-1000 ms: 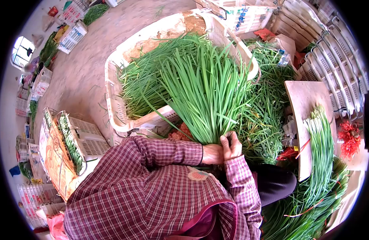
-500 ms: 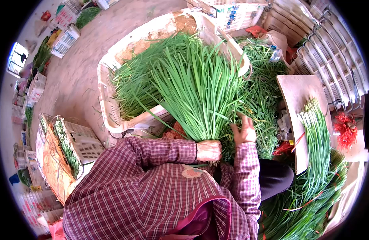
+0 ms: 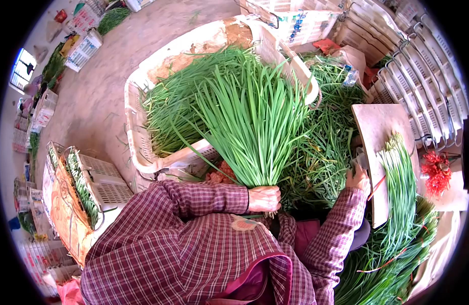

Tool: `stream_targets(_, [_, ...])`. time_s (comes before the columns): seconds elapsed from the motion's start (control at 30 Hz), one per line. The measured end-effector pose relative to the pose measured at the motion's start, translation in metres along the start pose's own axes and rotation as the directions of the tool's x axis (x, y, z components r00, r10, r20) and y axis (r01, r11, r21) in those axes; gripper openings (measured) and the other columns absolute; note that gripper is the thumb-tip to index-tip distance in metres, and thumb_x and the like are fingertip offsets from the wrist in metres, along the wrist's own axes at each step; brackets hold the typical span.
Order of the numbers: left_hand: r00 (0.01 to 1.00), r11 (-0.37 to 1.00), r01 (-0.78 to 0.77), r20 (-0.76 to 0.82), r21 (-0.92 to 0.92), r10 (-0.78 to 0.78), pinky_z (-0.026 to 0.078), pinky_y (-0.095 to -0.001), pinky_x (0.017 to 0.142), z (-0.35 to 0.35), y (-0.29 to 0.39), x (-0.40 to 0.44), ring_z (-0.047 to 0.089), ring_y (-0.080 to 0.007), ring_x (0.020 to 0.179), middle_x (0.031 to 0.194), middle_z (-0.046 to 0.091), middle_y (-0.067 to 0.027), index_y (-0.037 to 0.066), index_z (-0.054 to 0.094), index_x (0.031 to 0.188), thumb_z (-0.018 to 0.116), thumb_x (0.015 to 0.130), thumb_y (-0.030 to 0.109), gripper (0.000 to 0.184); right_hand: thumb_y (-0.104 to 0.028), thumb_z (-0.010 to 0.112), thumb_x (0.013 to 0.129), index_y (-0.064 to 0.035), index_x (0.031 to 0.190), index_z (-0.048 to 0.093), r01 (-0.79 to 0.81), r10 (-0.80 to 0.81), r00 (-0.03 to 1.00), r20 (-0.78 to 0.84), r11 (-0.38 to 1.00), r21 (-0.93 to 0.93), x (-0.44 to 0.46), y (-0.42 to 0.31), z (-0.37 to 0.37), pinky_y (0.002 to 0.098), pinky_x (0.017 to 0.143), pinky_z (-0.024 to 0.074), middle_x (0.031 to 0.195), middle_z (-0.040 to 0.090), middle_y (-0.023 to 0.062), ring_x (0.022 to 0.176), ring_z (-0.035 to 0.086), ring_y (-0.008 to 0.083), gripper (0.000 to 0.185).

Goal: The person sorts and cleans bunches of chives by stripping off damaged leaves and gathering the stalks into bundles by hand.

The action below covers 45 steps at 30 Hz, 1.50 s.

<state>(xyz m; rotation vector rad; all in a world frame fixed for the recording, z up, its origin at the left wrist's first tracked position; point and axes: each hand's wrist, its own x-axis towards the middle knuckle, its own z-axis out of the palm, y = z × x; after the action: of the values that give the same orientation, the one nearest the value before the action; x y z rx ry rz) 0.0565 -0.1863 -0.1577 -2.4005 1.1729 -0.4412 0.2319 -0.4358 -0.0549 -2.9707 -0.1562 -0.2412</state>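
1. A pale crate [image 3: 134,147] stands before the person, loose greens [image 3: 176,114] lying inside.
2. The leafy bunch [image 3: 249,122] fans out over the crate's near right side, its stems gathered low.
3. The left hand [image 3: 265,199] has its fingers curled tight round those stems — this looks like the holding step, and I'd say the next move calls for that grip to stay firm.
4. The right hand [image 3: 358,179], well apart from the bunch, is beside the board [image 3: 369,119] — fingers partly bent; I can't tell whether they hold anything.
5. Another bundle [image 3: 401,188] lies partly on the board.
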Motion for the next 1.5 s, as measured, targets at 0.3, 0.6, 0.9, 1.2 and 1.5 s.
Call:
stream_targets(0.3, [0.996,0.859,0.009,-0.07,-0.513,-0.052,0.042,-0.0328,0.081,-0.008,-0.005,-0.001,0.052,-0.0202,0.084,0.083,0.054,-0.0085,0.004,0.052,0.078,0.048,0.083,0.015,0.013,-0.005,0.052,0.084,0.0031,0.104,0.058,0.505,-0.494,0.846,-0.2,0.624,0.597,-0.046,-0.179,0.024,0.0332,0.059,0.0566,0.085,0.066,0.0182,0.066,0.066,0.0252,0.023])
stream_targets(0.6, [0.961,-0.07,0.2,0.21,-0.977,-0.183,0.037,-0.036,0.101,0.001,0.001,-0.004,0.048,-0.02,0.109,0.118,0.051,-0.0087,0.003,0.048,0.115,0.044,0.091,0.017,0.028,-0.006,0.042,0.085,-0.0032,0.118,0.053,0.554,-0.592,0.806,0.002,0.755,0.35,-0.091,-0.236,0.024,0.0417,0.072,0.0542,0.091,0.061,0.02,0.083,0.062,0.0323,0.035])
stream_targets(0.9, [0.988,0.845,-0.042,0.103,-0.534,0.114,0.045,-0.0374,0.089,0.0,0.003,-0.002,0.057,-0.0209,0.091,0.098,0.06,-0.0073,0.004,0.056,0.101,0.05,0.082,0.012,0.021,-0.005,0.049,0.081,-0.0002,0.094,0.057,0.102,-0.271,0.959,0.087,0.612,0.784,-0.068,-0.187,0.042,0.0399,0.066,0.0506,0.088,0.061,0.0208,0.075,0.061,0.0365,0.017])
stream_targets(1.2, [0.986,0.705,0.053,0.148,-0.708,0.074,0.048,-0.0349,0.086,-0.044,-0.031,0.004,0.059,-0.0201,0.085,0.092,0.062,-0.0075,0.003,0.058,0.095,0.051,0.084,0.009,0.015,-0.012,0.053,0.082,-0.0101,0.096,0.06,0.21,-0.302,0.953,0.008,0.682,0.7,-0.056,-0.179,0.048,0.0401,0.066,0.0507,0.09,0.062,0.0153,0.075,0.062,0.0347,0.016])
stream_targets(1.5, [0.971,0.093,0.235,0.239,-0.968,0.032,0.041,-0.0326,0.097,0.018,0.014,-0.014,0.054,-0.0201,0.102,0.111,0.057,-0.0097,0.001,0.053,0.107,0.041,0.088,0.005,0.024,-0.016,0.057,0.079,-0.0084,0.091,0.062,0.221,-0.284,0.958,0.048,0.829,0.514,-0.047,-0.197,0.078,0.0398,0.062,0.0517,0.082,0.063,0.014,0.068,0.063,0.032,0.014])
